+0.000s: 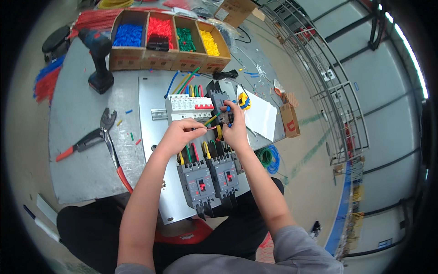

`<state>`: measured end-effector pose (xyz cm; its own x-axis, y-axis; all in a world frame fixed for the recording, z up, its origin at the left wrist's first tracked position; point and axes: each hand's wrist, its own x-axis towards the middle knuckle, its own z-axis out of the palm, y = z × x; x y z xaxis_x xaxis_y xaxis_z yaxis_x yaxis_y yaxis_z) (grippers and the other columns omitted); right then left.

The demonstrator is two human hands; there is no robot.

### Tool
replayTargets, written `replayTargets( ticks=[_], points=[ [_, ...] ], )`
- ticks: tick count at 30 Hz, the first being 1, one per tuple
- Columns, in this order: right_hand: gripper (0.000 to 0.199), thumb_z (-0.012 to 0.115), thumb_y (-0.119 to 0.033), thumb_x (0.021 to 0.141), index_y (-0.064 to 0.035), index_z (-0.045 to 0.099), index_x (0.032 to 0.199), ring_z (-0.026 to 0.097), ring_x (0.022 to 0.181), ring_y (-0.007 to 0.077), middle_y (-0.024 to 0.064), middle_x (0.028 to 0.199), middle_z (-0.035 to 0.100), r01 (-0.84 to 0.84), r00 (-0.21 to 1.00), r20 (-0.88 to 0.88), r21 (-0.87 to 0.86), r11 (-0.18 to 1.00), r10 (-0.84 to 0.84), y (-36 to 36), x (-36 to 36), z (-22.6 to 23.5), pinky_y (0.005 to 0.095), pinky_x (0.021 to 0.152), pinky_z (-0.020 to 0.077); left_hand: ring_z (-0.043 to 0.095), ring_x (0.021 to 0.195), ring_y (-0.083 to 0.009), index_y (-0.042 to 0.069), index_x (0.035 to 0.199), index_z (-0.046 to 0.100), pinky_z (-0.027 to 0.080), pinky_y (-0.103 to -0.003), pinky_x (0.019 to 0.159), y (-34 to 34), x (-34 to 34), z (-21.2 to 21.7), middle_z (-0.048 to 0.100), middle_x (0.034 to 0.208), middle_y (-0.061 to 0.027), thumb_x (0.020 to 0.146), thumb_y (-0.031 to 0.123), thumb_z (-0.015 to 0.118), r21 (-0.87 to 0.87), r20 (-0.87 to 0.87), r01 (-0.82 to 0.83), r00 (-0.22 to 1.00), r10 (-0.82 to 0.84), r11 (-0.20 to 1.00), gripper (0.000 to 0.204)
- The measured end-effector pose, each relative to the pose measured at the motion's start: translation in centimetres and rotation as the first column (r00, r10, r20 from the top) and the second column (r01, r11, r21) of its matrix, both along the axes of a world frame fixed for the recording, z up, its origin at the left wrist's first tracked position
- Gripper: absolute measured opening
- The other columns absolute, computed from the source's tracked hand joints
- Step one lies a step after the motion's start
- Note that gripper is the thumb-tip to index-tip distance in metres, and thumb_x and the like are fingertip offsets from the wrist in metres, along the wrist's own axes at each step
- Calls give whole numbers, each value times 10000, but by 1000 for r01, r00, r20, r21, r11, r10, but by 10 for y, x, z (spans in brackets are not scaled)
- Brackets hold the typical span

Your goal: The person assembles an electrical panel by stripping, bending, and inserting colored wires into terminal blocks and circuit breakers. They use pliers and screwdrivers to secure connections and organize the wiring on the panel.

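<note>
My left hand (182, 133) is closed in a pinch on thin wires, a yellow-green one (211, 120) and a reddish one among them, just below a row of white miniature breakers (188, 106). My right hand (235, 128) curls its fingers at the lower end of a dark grey moulded-case breaker (217, 95), by small blue pieces. Exactly what those fingers grip is hidden. Nearer to me, two grey moulded-case breakers (198, 183) (225, 176) with red toggles sit on the metal mounting plate (153, 132). Yellow, green and red wires (195, 150) rise from their far terminals.
Crimping pliers (107, 132) with red grips and a cordless drill (97, 59) lie on the left. Cardboard bins (127, 59) of coloured sleeves stand at the back. A tape measure (244, 100) rests by white paper (264, 116). Coiled wire (270, 160) hangs beyond the right table edge.
</note>
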<state>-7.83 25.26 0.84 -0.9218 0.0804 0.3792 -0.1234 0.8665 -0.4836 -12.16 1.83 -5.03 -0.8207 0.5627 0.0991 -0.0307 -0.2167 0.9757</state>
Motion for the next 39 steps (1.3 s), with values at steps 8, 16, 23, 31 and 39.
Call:
replayTargets(
  ticks=[8, 16, 23, 31, 39],
  points=[
    [766, 704, 115, 736, -125, 614, 1457, 580, 1308, 371, 107, 1280, 674, 51, 998, -50, 76, 996, -48, 10, 11, 1, 497, 1150, 411, 656, 909, -78, -1, 1119, 808, 525, -266, 838, 11, 3, -6, 776, 985, -5, 1010, 144, 803, 30, 79, 46, 996, -48, 998, 182],
    [722, 760, 47, 748, -131, 632, 1436, 605, 1301, 326, 99, 1262, 701, 28, 996, -85, 144, 989, -16, 0, 10, 10, 471, 1103, 441, 701, 865, -124, -16, 1127, 792, 559, -288, 821, 6, 6, 0, 786, 982, -52, 1051, 222, 765, 11, 82, -56, 995, 55, 998, 252],
    [624, 729, 15, 794, -114, 656, 1401, 651, 1253, 327, 116, 1229, 733, 43, 994, -102, 148, 988, -28, 6, 11, 12, 464, 1062, 480, 750, 936, -214, -27, 1196, 730, 617, -361, 892, -6, 15, 54, 747, 1070, -122, 1130, 295, 613, 166, 80, -134, 989, 122, 977, 349],
    [439, 631, -135, 926, -15, 650, 1347, 709, 1165, 449, 280, 1186, 746, 151, 954, 280, -145, 978, -106, 82, -5, 85, 490, 1018, 561, 718, 786, -272, -37, 1013, 763, 560, -408, 762, -132, 4, 72, 738, 834, -176, 1006, 253, 713, -693, -508, -514, 846, 163, 505, 294],
    [482, 657, -339, 917, 81, 757, 1132, 749, 1080, 365, 273, 1061, 758, 433, 614, 742, -31, 901, -269, 202, 12, 73, 500, 957, 574, 722, 875, -343, -8, 1010, 787, 577, -447, 815, -100, 34, 79, 751, 950, -181, 988, 234, 715, -691, -591, -525, 806, 30, 496, 254]
  ],
)
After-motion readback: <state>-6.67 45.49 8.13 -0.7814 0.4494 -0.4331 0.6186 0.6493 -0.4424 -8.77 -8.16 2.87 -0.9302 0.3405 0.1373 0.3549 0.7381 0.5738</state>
